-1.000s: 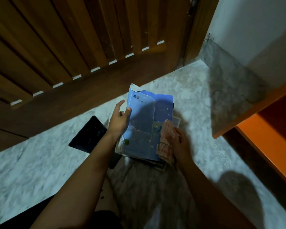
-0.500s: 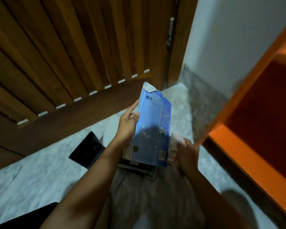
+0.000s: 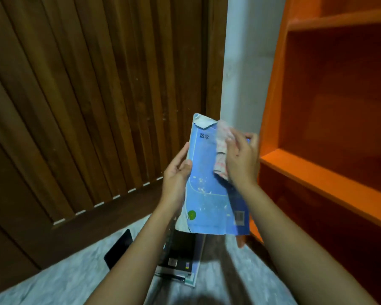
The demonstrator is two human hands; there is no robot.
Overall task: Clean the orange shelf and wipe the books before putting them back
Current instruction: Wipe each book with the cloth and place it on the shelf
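Marble floor [image 3: 53,282] below, slatted wooden door [image 3: 86,95] far left, orange shelf [image 3: 317,172] right. Up between them, the left hand [image 3: 176,175] grips the blue book [image 3: 209,188] by its left edge; the right hand [image 3: 242,159], fingers curled, presses a bunched cloth [image 3: 222,150] against the cover.

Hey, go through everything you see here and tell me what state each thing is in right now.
blue book: closed, held upright off the floor, top cover corner bent, pale specks on it.
cloth: bunched, pressed against the book's upper cover.
left hand: grips the book's left edge.
right hand: holds the cloth.
stack of books: lying flat on the floor.
orange shelf: no books in the compartments in view.
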